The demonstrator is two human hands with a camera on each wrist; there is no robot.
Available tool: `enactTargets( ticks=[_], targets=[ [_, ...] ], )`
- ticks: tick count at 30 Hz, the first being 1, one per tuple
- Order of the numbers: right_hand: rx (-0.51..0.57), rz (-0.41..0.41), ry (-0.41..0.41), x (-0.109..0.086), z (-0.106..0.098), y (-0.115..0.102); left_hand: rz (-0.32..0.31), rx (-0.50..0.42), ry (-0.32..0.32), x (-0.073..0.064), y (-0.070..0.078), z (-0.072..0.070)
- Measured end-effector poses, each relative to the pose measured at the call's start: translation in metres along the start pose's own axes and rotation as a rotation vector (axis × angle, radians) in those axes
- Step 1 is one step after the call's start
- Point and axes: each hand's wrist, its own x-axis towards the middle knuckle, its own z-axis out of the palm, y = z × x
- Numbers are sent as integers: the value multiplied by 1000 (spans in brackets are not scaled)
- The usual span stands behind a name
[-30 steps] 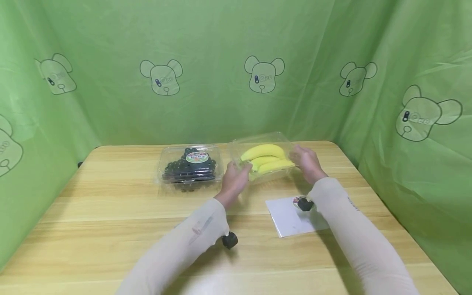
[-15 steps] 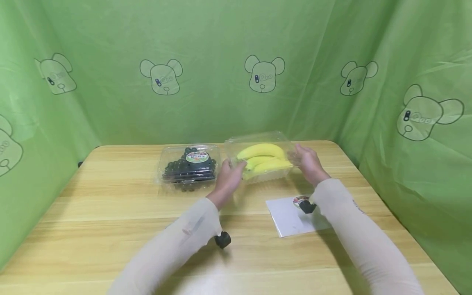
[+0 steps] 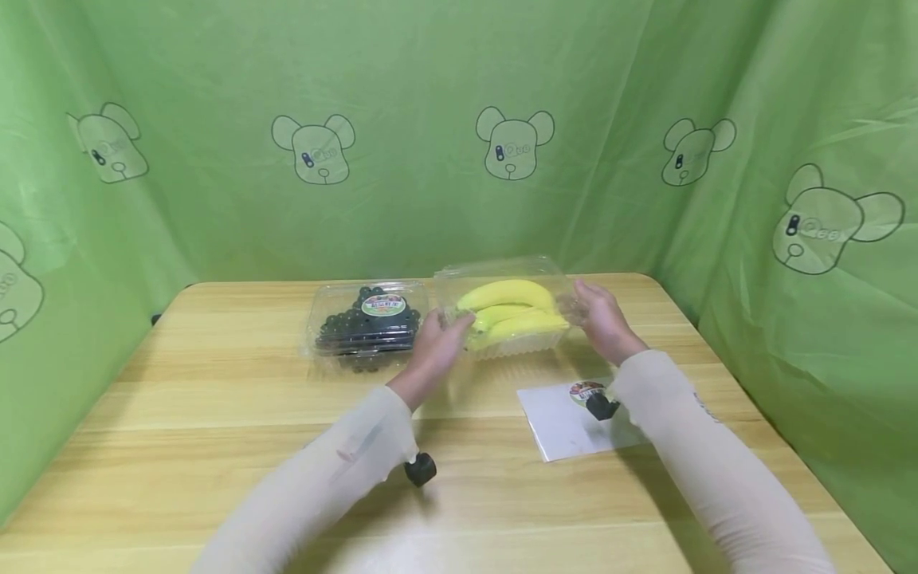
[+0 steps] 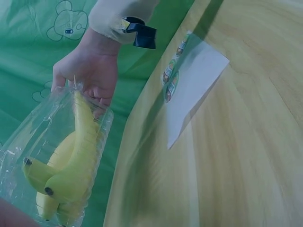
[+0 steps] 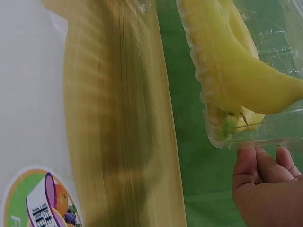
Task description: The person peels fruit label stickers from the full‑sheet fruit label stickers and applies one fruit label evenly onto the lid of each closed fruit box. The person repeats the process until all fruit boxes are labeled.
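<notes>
A clear plastic clamshell box (image 3: 512, 347) with several yellow bananas (image 3: 508, 295) inside is held up over the far part of the table. My left hand (image 3: 434, 349) grips its left end, thumb on top. At the opposite end, my right hand (image 3: 605, 324) holds the box with curled fingers. The right wrist view shows that hand's fingers (image 5: 265, 168) bent against the box's end wall. In the left wrist view, the bananas (image 4: 71, 170) lie bunched in the box, and only an edge of my left hand (image 4: 14, 217) shows.
Left of my left hand stands another clear box of dark grapes (image 3: 367, 327), bearing an oval fruit label (image 3: 383, 305). White sheets (image 3: 566, 422) with round fruit stickers (image 3: 584, 391) lie under my right wrist. A green curtain (image 3: 416, 215) hangs round the wooden table (image 3: 287, 462).
My left hand has shifted left and slightly down with its end of the banana box, nearer the grape box. The box's front side now shows more. My right hand has barely moved.
</notes>
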Motion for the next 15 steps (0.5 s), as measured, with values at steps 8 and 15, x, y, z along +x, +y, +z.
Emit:
enactTargets(
  ticks=[8,15],
  targets=[
    [-59,1,-14,-8,6,-7,6,7,0,-4,6,-9],
    [-97,-3,-50,-15,8,-10,1,13,-2,-9,7,-19]
  ],
)
